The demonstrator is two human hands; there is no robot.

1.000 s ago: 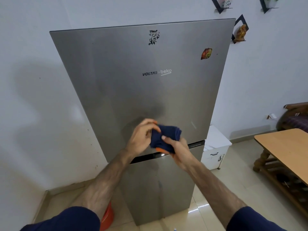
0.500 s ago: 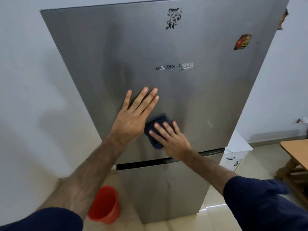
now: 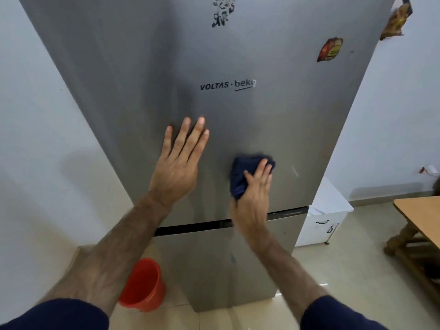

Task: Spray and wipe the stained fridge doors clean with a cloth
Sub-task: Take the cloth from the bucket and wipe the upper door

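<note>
**Wiping the upper fridge door, one hand bracing**

My right hand [image 3: 253, 191] presses the folded blue cloth [image 3: 245, 173] flat against the upper fridge door [image 3: 273, 129], low on the panel and just above the dark gap that parts it from the lower door [image 3: 214, 270]. The fingers lie nearly straight over the cloth, spreading pressure rather than pinching it. My left hand [image 3: 177, 167] rests open, fingers extended, on bare steel beside it, probably to steady my lean. A pale streak [image 3: 294, 171] sits just right of the cloth. A red bucket [image 3: 142, 285] stands on the floor by the fridge.
</note>
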